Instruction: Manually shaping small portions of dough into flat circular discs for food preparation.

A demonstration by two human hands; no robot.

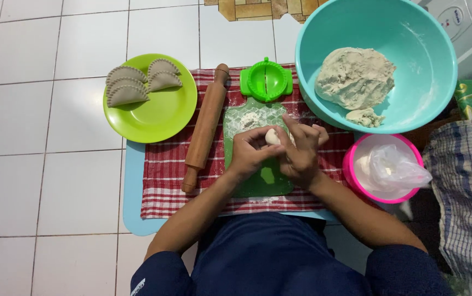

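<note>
My left hand (pixel 249 152) and my right hand (pixel 301 151) are cupped together around a small pale dough ball (pixel 272 136), held just above a green cutting board (pixel 258 183) dusted with flour. A green round dumpling press (pixel 266 80) lies open beyond the board. A wooden rolling pin (pixel 207 126) rests to the left of the board on a red checked cloth (pixel 164 175). A large lump of dough (pixel 355 77) sits in a teal bowl (pixel 323 33) at the upper right.
A lime plate (pixel 164 118) at the left holds several folded, crimped dumplings (pixel 127 87). A pink bowl (pixel 351 164) with a clear plastic bag (pixel 397 167) in it stands at the right, beside a checked blue cloth (pixel 466 181). A light blue mat (pixel 133 186) lies on white floor tiles.
</note>
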